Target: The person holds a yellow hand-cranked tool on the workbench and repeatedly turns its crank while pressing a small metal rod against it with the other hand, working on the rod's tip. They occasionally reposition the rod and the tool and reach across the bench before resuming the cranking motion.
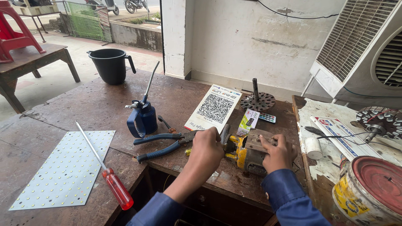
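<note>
A small yellow and grey motor (247,152) lies on the brown workbench (104,100) near its front edge. My right hand (277,152) grips the motor's right end. My left hand (206,150) is closed over its left end, on a metal shaft or tool there; what the fingers hold is hidden. Blue-handled pliers (161,146) lie just left of my left hand. Both arms wear dark blue sleeves.
A blue oil can (143,117) with a long spout, a red-handled screwdriver (109,175), a white dotted panel (67,167), a black jug (111,65), a printed card (214,108), a rotor disc (257,100), a small remote (267,118), a tin can (370,190), an air cooler (364,46).
</note>
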Demonstrator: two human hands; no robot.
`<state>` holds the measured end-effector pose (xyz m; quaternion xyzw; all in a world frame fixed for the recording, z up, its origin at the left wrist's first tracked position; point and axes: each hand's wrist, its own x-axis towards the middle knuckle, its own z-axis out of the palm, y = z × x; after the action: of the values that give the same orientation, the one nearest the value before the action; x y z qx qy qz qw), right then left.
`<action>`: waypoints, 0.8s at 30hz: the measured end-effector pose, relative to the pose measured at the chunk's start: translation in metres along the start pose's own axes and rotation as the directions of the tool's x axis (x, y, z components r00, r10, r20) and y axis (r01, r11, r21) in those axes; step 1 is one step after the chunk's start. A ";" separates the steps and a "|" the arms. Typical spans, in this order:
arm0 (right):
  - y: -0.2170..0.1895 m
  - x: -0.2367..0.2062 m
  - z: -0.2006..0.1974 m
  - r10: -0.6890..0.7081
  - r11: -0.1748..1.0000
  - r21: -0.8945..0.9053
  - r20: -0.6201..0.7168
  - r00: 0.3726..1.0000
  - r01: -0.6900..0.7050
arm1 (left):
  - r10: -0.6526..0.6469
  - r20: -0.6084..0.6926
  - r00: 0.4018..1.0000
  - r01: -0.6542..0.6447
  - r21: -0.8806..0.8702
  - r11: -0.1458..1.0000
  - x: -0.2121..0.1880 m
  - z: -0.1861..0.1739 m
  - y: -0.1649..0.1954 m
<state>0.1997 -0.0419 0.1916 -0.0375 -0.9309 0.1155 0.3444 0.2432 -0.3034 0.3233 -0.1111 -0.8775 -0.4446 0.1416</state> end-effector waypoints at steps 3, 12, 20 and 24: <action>-0.010 -0.021 -0.011 -0.019 1.000 -0.011 -0.042 0.999 0.019 | 0.141 -0.049 0.989 -0.141 -0.002 0.990 0.008 -0.007 0.005; -0.044 -0.086 -0.044 -0.019 0.998 0.063 -0.111 0.994 0.026 | 0.277 0.002 0.961 -0.276 0.079 0.958 -0.004 0.017 -0.002; -0.050 -0.100 -0.061 -0.006 0.996 0.089 -0.071 0.997 0.012 | 0.365 0.100 0.926 -0.378 0.191 0.906 -0.001 0.009 0.032; -0.046 -0.098 -0.061 -0.015 0.996 0.091 -0.092 0.996 0.024 | 0.426 -0.032 0.904 -0.422 0.086 0.902 -0.020 -0.004 0.040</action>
<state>0.3140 -0.0897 0.1852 -0.0178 -0.9082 0.1528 0.3892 0.2756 -0.2853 0.3484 -0.2826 -0.8449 -0.3718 0.2608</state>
